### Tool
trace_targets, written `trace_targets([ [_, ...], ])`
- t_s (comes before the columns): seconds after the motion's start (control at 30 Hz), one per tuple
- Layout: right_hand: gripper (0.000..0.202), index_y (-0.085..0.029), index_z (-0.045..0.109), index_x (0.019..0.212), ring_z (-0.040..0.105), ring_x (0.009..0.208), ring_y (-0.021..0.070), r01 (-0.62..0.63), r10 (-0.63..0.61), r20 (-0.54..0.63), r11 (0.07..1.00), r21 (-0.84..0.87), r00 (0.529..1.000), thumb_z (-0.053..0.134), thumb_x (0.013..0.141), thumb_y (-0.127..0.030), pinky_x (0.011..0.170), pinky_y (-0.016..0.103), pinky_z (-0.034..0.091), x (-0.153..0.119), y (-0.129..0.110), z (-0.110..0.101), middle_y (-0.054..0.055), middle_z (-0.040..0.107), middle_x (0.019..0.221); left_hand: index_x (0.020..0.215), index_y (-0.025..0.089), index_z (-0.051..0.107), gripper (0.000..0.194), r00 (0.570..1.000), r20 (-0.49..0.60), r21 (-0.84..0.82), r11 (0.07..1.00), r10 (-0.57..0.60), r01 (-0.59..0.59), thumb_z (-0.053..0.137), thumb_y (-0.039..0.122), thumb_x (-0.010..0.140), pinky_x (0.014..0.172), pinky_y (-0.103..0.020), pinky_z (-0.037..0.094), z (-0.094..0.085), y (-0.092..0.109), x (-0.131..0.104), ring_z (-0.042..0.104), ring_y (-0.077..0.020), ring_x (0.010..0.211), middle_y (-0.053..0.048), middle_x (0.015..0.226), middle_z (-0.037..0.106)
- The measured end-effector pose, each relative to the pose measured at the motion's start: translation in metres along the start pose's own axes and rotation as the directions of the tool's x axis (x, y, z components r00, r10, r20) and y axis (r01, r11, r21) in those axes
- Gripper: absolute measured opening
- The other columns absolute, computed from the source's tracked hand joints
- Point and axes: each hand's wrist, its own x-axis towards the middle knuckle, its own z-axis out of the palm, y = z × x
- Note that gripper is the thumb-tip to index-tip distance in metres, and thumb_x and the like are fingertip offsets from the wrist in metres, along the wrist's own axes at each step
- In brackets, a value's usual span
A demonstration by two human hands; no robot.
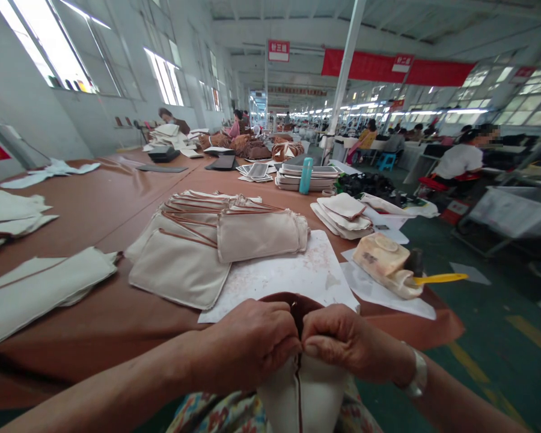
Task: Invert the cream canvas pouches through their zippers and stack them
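Both hands meet over my lap at the table's front edge. My left hand (256, 343) is closed, fingers curled, on a cream piece with brown edging (282, 400). Beside it, my right hand (342, 340) pinches the same piece, thumb against the forefinger. A dark brown seam runs down the piece between the hands, and a brown curved part shows just beyond the knuckles. Past the hands, a white sheet (279, 282) with brown stains lies on the table. Stacked cream pouch-like pieces with brown trim (261, 234) lie partly on that sheet.
The table has a brown cover (135, 186). More cream pieces (49, 279) lie at left. At right are a cut-open plastic jug (381, 258) with a yellow-handled tool (442, 278) and a small cream stack (342, 213). A turquoise bottle (305, 175) stands farther back. Several people sit in the background.
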Motion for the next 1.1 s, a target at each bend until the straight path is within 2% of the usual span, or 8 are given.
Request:
trace_targets([
  [0.2, 0.052, -0.013, 0.067, 0.084, 0.044, 0.065, 0.0128, -0.092, 0.102, -0.046, 0.980, 0.176, 0.994, 0.041, 0.099, -0.056, 0.057, 0.023, 0.033, -0.005, 0.004, -0.007, 0.002, 0.055, 0.076, 0.080, 0.018, 0.056, 0.019, 1.000, -0.006, -0.016, 1.000, -0.009, 0.009, 0.044, 0.017, 0.095, 0.060, -0.023, 0.033, 0.002, -0.006, 0.000, 0.046, -0.0108, 0.066, 0.001, 0.076, 0.055],
  [0.33, 0.038, -0.013, 0.065, 0.085, 0.044, 0.068, 0.0126, -0.071, 0.070, 0.014, 0.995, 0.065, 0.997, 0.050, 0.097, -0.046, 0.059, 0.023, 0.034, -0.002, -0.003, -0.004, 0.000, 0.054, 0.076, 0.084, 0.019, 0.055, 0.020, 1.000, -0.003, 0.032, 0.999, 0.003, -0.002, 0.041, 0.022, 0.098, 0.061, -0.025, 0.032, 0.006, -0.005, 0.001, 0.046, -0.0122, 0.068, 0.000, 0.079, 0.056],
  [0.5, 0.026, -0.014, 0.060, 0.076, 0.043, 0.066, 0.0116, 0.007, -0.012, -0.057, 0.996, -0.089, 0.998, 0.056, 0.094, -0.033, 0.056, 0.021, 0.033, 0.003, 0.004, 0.004, -0.002, 0.051, 0.071, 0.082, 0.019, 0.052, 0.023, 0.995, -0.051, 0.096, 0.991, -0.088, 0.093, 0.039, 0.028, 0.099, 0.059, -0.028, 0.027, 0.022, -0.013, -0.002, 0.046, -0.0143, 0.069, -0.001, 0.083, 0.057],
  [0.63, 0.031, -0.014, 0.059, 0.074, 0.037, 0.060, 0.0100, -0.016, 0.017, -0.071, 1.000, 0.007, 0.997, 0.056, 0.093, -0.038, 0.051, 0.021, 0.028, -0.001, 0.015, 0.004, -0.003, 0.047, 0.067, 0.070, 0.018, 0.045, 0.039, 0.965, 0.008, -0.266, 0.930, -0.262, 0.255, 0.041, 0.046, 0.097, 0.054, -0.025, 0.024, 0.023, -0.025, -0.006, 0.035, -0.0117, 0.060, 0.002, 0.068, 0.042],
  [0.7, 0.032, -0.014, 0.059, 0.074, 0.036, 0.059, 0.0098, -0.016, 0.018, -0.068, 1.000, 0.026, 0.998, 0.056, 0.093, -0.040, 0.050, 0.021, 0.027, -0.003, 0.017, 0.003, -0.003, 0.045, 0.066, 0.068, 0.017, 0.043, 0.049, 0.958, 0.094, -0.480, 0.830, -0.271, 0.283, 0.034, 0.055, 0.097, 0.052, -0.023, 0.024, 0.016, -0.029, -0.008, 0.030, -0.0111, 0.060, 0.003, 0.067, 0.036],
  [0.8, 0.034, -0.014, 0.059, 0.073, 0.035, 0.059, 0.0098, -0.025, 0.026, -0.064, 1.000, 0.014, 0.998, 0.055, 0.093, -0.041, 0.050, 0.021, 0.027, -0.005, 0.014, 0.001, -0.003, 0.046, 0.066, 0.070, 0.016, 0.047, 0.055, 0.951, 0.159, -0.593, 0.745, -0.265, 0.307, 0.027, 0.060, 0.098, 0.052, -0.022, 0.025, 0.006, -0.030, -0.010, 0.030, -0.0110, 0.062, 0.002, 0.069, 0.036],
  [0.93, 0.035, -0.014, 0.062, 0.073, 0.037, 0.059, 0.0100, -0.024, 0.022, -0.056, 0.999, -0.042, 0.998, 0.055, 0.093, -0.041, 0.050, 0.020, 0.028, -0.005, 0.011, -0.001, -0.002, 0.047, 0.065, 0.072, 0.017, 0.051, 0.049, 0.930, 0.240, -0.513, 0.776, -0.279, 0.366, 0.044, 0.061, 0.092, 0.049, -0.021, 0.024, 0.007, -0.030, -0.012, 0.031, -0.0102, 0.059, 0.004, 0.066, 0.037],
  [1.1, 0.035, -0.012, 0.064, 0.074, 0.039, 0.058, 0.0097, -0.031, 0.029, -0.032, 0.998, -0.049, 0.999, 0.056, 0.092, -0.041, 0.050, 0.019, 0.029, 0.002, 0.018, -0.001, -0.002, 0.049, 0.065, 0.070, 0.018, 0.053, 0.031, 0.969, 0.081, -0.118, 0.963, -0.233, 0.241, 0.050, 0.038, 0.094, 0.053, -0.023, 0.026, 0.011, -0.032, -0.013, 0.037, -0.0109, 0.059, 0.003, 0.069, 0.049],
])
